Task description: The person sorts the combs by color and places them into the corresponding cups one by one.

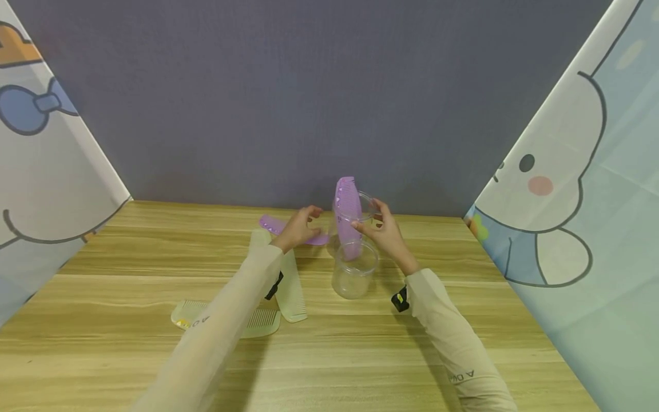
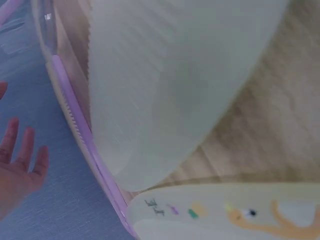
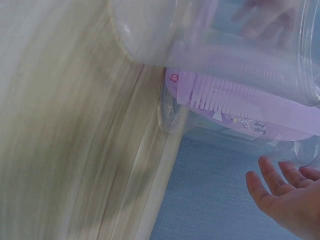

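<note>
Two clear plastic cups stand one behind the other. A purple comb [image 1: 348, 200] stands upright in the rear cup [image 1: 369, 201], its top above the rim; the front cup [image 1: 351, 283] shows no comb of its own. My right hand [image 1: 383, 232] is at the rear cup's right side, fingers apart and loosely bent; in the right wrist view its fingertips [image 3: 265, 167] lie close beside that cup. Left of the cups hovers my left hand [image 1: 300, 228], fingers spread and holding nothing. Under and beside it another purple comb [image 1: 272, 223] lies on the table.
A pale green comb [image 1: 292, 289] lies lengthwise below my left hand. Another pale green comb [image 1: 264, 323] lies crosswise, partly hidden by my left sleeve. A grey wall [image 1: 288, 103] rises behind the wooden table [image 1: 350, 360], with cartoon-printed panels [image 1: 561, 189] at both sides.
</note>
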### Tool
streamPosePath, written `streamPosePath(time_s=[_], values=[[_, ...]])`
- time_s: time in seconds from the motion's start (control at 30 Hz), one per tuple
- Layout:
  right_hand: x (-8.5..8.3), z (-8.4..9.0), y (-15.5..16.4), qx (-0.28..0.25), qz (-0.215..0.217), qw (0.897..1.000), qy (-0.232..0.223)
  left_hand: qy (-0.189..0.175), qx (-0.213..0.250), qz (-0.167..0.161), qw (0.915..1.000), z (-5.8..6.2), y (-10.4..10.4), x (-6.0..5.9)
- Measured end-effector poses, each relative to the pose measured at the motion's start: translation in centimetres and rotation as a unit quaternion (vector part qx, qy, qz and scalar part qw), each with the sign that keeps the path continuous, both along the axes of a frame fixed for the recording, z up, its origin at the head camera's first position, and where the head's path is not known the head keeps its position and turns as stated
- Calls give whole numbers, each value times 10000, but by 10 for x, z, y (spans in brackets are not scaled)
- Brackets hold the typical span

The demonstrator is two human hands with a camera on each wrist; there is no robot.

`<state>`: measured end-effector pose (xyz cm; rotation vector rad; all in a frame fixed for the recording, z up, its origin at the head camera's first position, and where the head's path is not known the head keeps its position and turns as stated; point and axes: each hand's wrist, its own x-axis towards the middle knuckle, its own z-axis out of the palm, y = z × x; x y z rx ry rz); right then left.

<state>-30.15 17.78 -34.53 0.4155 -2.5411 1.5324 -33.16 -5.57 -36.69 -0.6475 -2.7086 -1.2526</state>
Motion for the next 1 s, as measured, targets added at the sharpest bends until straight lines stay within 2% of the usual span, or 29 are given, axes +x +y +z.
streamPosePath(time_s=[0.2, 0.53, 0.77, 1.0], values=[[1, -1, 0, -9, -15, 10000, -62, -198, -514, 162, 9984, -4, -1, 0], [1, 1, 0, -82, 50, 9999, -71, -157, -1431, 111, 9895, -10, -4, -1], [25, 27, -10, -32, 64, 9998, -188, -260, -1966, 157, 9800, -15, -5, -2], [25, 27, -11, -60, 86, 9999, -104, -345, -2228, 124, 9742, -16, -7, -1]])
